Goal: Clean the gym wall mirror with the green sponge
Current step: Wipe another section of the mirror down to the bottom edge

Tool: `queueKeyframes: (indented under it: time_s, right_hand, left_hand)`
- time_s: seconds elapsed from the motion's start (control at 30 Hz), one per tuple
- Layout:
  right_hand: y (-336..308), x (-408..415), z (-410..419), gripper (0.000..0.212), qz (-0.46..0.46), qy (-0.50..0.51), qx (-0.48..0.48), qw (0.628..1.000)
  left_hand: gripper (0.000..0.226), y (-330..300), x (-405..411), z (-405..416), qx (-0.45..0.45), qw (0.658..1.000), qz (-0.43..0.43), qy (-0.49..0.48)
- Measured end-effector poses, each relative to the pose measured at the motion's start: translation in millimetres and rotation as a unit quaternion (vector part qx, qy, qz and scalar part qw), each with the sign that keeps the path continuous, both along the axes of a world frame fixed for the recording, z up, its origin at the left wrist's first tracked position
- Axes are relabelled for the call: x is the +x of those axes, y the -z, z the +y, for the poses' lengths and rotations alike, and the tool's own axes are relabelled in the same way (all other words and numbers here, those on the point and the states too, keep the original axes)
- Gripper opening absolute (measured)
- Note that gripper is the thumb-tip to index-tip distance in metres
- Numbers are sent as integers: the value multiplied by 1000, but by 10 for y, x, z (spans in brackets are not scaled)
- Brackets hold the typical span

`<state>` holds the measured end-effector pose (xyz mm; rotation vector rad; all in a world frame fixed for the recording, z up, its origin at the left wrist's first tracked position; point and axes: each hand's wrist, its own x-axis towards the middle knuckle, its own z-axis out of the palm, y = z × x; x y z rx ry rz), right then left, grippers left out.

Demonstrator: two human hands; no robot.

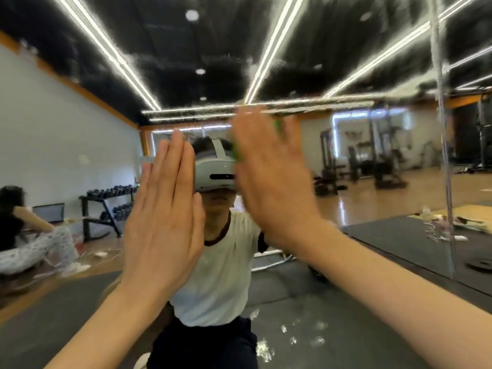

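Note:
The wall mirror (pixel 346 302) fills the view and reflects me and the gym. Foam smears cover its upper part, and white suds spots (pixel 266 347) dot the lower right. My left hand (pixel 165 214) lies flat against the glass with straight fingers close together. My right hand (pixel 271 177), blurred by motion, presses the green sponge (pixel 235 153) against the mirror with straight fingers. Only slivers of the sponge show past the hand's edges.
A vertical seam (pixel 444 155) between mirror panels runs down the right side. Reflected in the glass are a dumbbell rack (pixel 106 206), a seated person (pixel 32 235) at the left, weight machines (pixel 372 161) at the right and black floor mats.

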<state>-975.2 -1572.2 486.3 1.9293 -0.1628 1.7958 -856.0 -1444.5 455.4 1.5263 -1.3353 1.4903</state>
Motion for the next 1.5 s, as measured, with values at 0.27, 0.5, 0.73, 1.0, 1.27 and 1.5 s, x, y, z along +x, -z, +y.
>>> queueKeyframes:
  time_s: [0.27,0.5,0.73,1.0,1.27,1.5]
  right_hand:
    - [281,-915,-947,52,-114,-12,155,981]
    - [431,-200,-224,54,-60,-26,99,993]
    - [701,-819,-813,52,46,15,29,998]
    - [617,-618,-654,56,-145,-3,204,968]
    - [747,-1292,-1282,54,-96,-63,171,979]
    - [-30,-1546,-1495,53,-26,-7,126,992]
  left_hand:
    - [62,27,82,-44,-4,999,-9,31]
    - [61,33,83,-113,-9,999,16,44]
    - [62,-57,-346,-378,20,999,-19,44]
    - [59,-17,-728,-771,34,998,-34,51]
    - [62,-9,-728,-803,23,999,-43,18]
    - [64,-51,-884,-894,41,997,-51,33]
